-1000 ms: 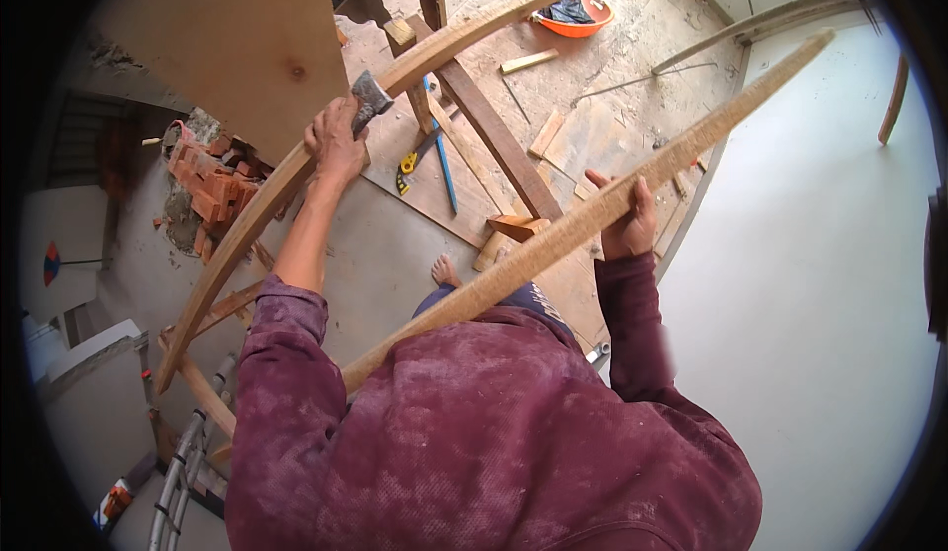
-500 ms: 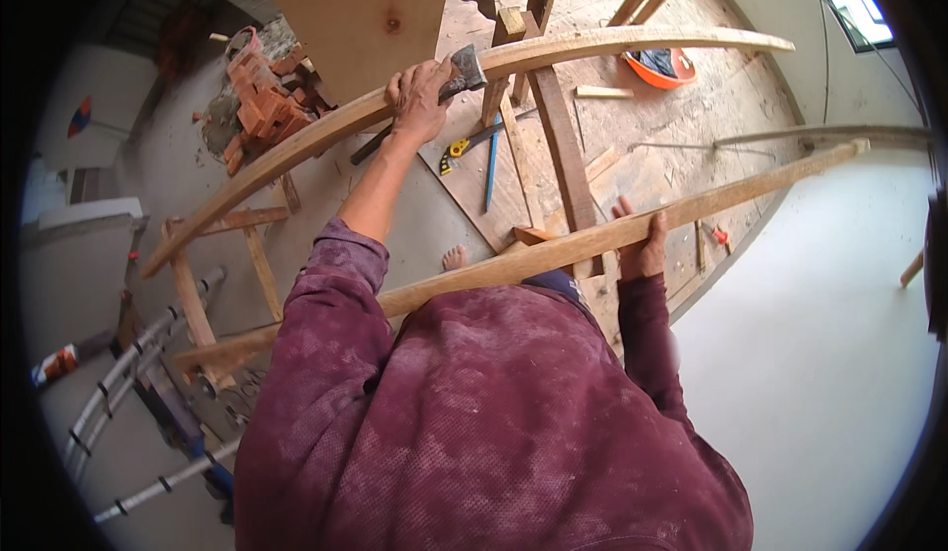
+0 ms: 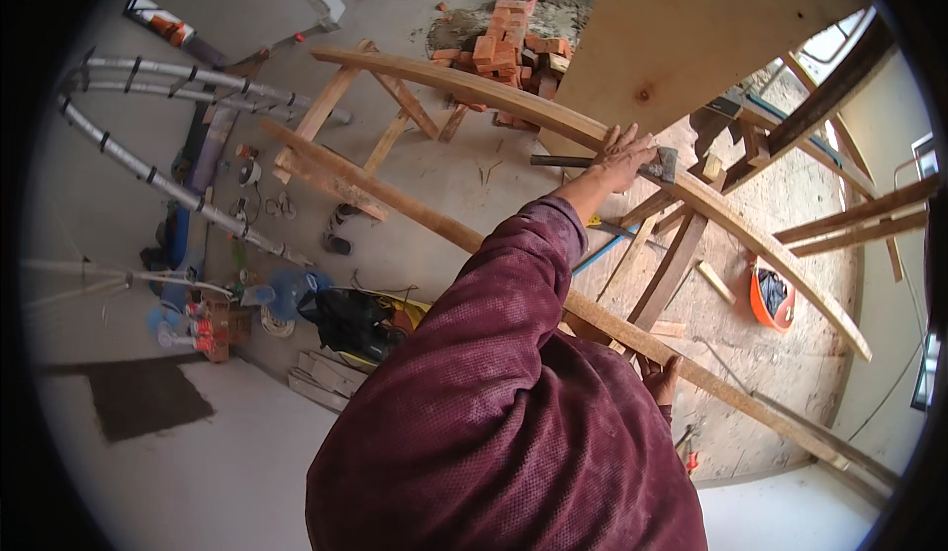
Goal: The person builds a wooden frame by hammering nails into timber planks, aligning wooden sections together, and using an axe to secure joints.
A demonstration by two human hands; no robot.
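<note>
Two long wooden beams stretch across in front of me. My left hand (image 3: 622, 159) lies over the far beam (image 3: 494, 99) and grips a hammer (image 3: 560, 161) against it. The dark handle sticks out on the near side of that beam, and the metal head rests on its top by my fingers. My right hand (image 3: 664, 381) is closed around the near beam (image 3: 716, 385), thumb on the near side, its other fingers partly hidden. Both beams lie over wooden sawhorses (image 3: 674, 265).
Red bricks (image 3: 504, 52) are piled beyond the far beam, beside a plywood sheet (image 3: 681, 47). An orange basin (image 3: 771, 296) sits at the right. A folded metal ladder (image 3: 178, 181), a black bag (image 3: 346, 319) and a fan (image 3: 173, 326) lie at the left.
My view has turned to the left, so the beams now slope down to the right and more of the left floor shows. Both hands keep their places on the beams.
</note>
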